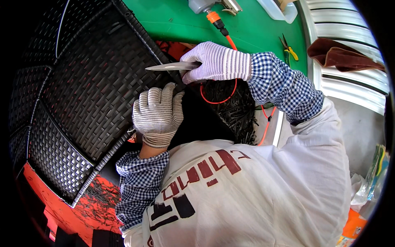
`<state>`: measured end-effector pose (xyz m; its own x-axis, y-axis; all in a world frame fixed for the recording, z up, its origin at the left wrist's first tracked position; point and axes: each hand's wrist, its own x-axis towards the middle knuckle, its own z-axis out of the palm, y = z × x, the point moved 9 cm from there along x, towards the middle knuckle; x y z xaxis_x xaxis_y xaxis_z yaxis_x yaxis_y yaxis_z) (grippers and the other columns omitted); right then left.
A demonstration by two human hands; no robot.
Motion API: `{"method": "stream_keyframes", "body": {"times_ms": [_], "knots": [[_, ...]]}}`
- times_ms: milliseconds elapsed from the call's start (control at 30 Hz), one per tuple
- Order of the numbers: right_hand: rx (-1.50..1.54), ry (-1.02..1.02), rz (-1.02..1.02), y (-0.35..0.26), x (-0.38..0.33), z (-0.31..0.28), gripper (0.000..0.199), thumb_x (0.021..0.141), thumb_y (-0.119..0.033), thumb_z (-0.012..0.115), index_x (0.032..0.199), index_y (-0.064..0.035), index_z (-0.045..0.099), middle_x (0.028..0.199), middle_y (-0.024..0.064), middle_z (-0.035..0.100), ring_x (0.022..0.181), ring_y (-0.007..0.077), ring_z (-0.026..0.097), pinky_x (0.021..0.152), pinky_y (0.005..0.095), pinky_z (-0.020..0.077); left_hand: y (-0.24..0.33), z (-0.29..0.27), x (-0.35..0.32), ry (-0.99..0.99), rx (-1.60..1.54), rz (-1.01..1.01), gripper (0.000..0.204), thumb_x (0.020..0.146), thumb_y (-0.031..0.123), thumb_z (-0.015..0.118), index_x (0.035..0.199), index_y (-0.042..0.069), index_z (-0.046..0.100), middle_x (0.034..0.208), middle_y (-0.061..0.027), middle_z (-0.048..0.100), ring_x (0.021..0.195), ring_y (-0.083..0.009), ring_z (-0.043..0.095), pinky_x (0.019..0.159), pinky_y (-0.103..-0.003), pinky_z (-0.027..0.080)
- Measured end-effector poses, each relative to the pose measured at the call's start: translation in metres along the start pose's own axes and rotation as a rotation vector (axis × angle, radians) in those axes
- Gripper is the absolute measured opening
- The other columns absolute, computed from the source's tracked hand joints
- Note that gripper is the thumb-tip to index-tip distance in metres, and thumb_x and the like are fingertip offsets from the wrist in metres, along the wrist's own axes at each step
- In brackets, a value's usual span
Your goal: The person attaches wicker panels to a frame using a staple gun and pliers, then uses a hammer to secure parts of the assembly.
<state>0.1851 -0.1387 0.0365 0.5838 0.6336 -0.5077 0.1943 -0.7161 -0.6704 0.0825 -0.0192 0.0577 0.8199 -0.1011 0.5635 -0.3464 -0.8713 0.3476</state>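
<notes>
A large piece of black woven wicker furniture point(86, 88) stands tilted at the left, its rim running down past my hands. My left hand point(158, 113), in a grey-striped knit glove, lies over its near corner with the fingers curled on the edge. Just above it, my right hand point(216, 61), in a white and lilac striped glove, is closed around a knife. The knife's long, pointed metal blade point(170, 66) sticks out to the left over the wicker rim; its handle is hidden in my fist.
A green tabletop point(177, 20) lies beyond, bearing an air tool point(201, 5) with an orange hose, yellow-handled pliers point(290, 48) and a white plastic tub point(279, 10). Black wicker scraps point(236, 109) heap beside my lap; more litter the red floor covering point(78, 218). A brown cloth point(343, 57) hangs over white slats.
</notes>
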Motion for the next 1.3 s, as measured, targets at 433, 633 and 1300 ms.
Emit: {"method": "stream_keyframes", "body": {"times_ms": [433,633,1300], "knots": [[0.087,-0.124,0.164,0.019,0.008,0.007,0.029,0.089,-0.031,0.078,0.104,-0.0057,0.075,0.08,0.0032,0.071,0.067,0.0109,0.064,0.069,0.0278,0.0527,0.0,-0.001,0.0,-0.008,0.013,-0.002,0.026,0.076,0.025,0.084,0.097,0.011,0.076,0.081,-0.0055,0.065,0.071,-0.0245,0.062,0.062,-0.038,0.051],[0.287,-0.129,0.143,0.037,0.008,0.011,0.023,0.09,-0.019,0.076,0.104,-0.0005,0.075,0.084,0.0032,0.073,0.07,0.0082,0.064,0.074,0.0263,0.053,0.001,-0.002,0.003,0.012,-0.028,0.002,0.027,0.076,0.026,0.084,0.097,0.012,0.076,0.08,-0.0056,0.064,0.07,-0.0244,0.062,0.061,-0.038,0.05],[0.159,-0.126,0.051,0.022,0.013,0.015,0.035,0.087,-0.032,0.077,0.107,-0.0041,0.07,0.09,0.0046,0.07,0.085,0.0127,0.063,0.082,0.0298,0.0504,-0.001,0.002,0.002,-0.04,-0.002,-0.025,0.027,0.073,0.025,0.086,0.095,0.011,0.077,0.079,-0.0053,0.065,0.069,-0.0231,0.063,0.06,-0.037,0.051]]}}
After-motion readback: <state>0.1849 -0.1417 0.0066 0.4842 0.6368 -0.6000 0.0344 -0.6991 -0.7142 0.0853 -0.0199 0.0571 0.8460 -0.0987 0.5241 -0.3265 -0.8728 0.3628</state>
